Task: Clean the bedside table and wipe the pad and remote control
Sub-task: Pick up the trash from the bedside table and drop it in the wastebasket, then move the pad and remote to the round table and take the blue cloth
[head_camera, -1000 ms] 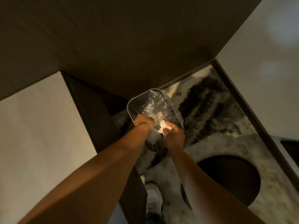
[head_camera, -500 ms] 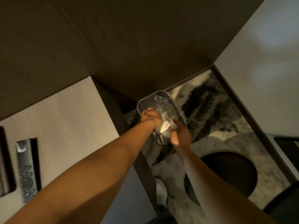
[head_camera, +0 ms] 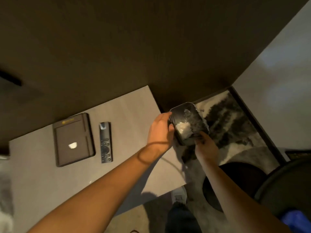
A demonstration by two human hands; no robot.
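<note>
The grey bedside table (head_camera: pixel 127 115) carries a dark folio pad (head_camera: pixel 73 139) with a slim black remote control (head_camera: pixel 105 142) lying just to its right. Off the table's right edge is a small dark trash bin (head_camera: pixel 193 113) lined with clear plastic. A crumpled white tissue (head_camera: pixel 183 129) lies inside it. My left hand (head_camera: pixel 159 130) grips the bin's left side, thumb against its wall. The bin's near rim is in the grip of my right hand (head_camera: pixel 206 146). Both hands are away from the pad and the remote.
A dark wood panel (head_camera: pixel 151 47) rises behind the table, and a white wall (head_camera: pixel 277 81) stands at the right. A grey patterned rug (head_camera: pixel 235 123) with a dark round patch covers the floor. A dark round object (head_camera: pixel 286 187) sits at the lower right, and my shoe (head_camera: pixel 180 197) is below the table edge.
The view has swung, bringing the tabletop, pad and remote into sight. My hands have come out of the bin's mouth and now hold its side and rim; the tissue lies inside.
</note>
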